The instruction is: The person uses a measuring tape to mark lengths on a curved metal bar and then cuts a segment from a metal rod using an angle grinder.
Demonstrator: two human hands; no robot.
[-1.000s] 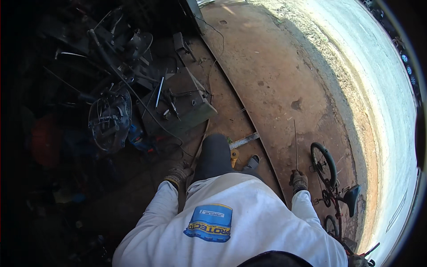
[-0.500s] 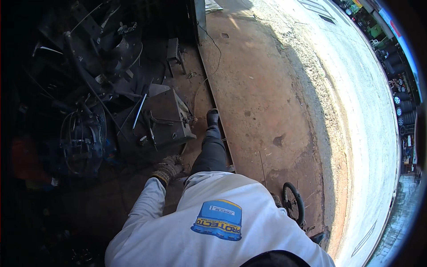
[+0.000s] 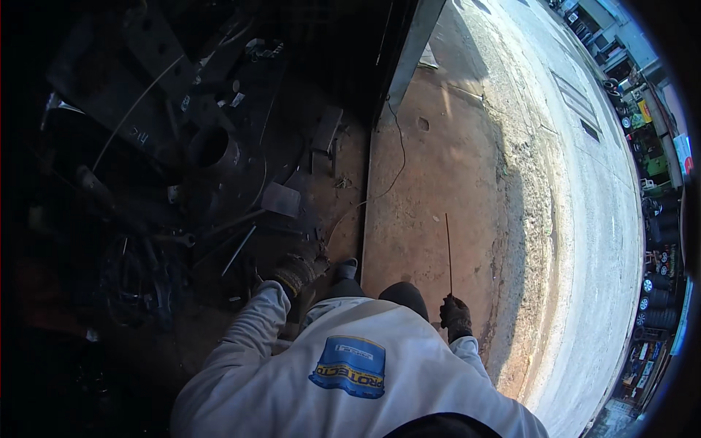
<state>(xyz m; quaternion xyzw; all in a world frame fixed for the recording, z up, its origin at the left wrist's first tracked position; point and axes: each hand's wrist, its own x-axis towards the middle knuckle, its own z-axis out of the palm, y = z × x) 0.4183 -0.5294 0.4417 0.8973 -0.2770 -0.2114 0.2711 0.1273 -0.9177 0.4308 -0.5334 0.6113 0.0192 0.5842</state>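
Note:
My right hand, in a dark glove, is closed around the lower end of a thin straight metal rod. The rod points away from me over the reddish concrete floor. My left hand, in a worn brownish glove, hangs at the edge of the dark scrap pile, close to a loose thin bar. I cannot make out whether its fingers hold anything. My white sleeves and one dark shoe show below.
A heap of dark scrap metal fills the left side, with a short wide pipe and a small flat plate. A grey metal post stands at the threshold. A thin cable trails over the floor. Stacked tyres line the far right.
The view has swung along the threshold. The bicycle wheel by my right side has gone out of sight. My right hand now shows, gripping the thin rod.

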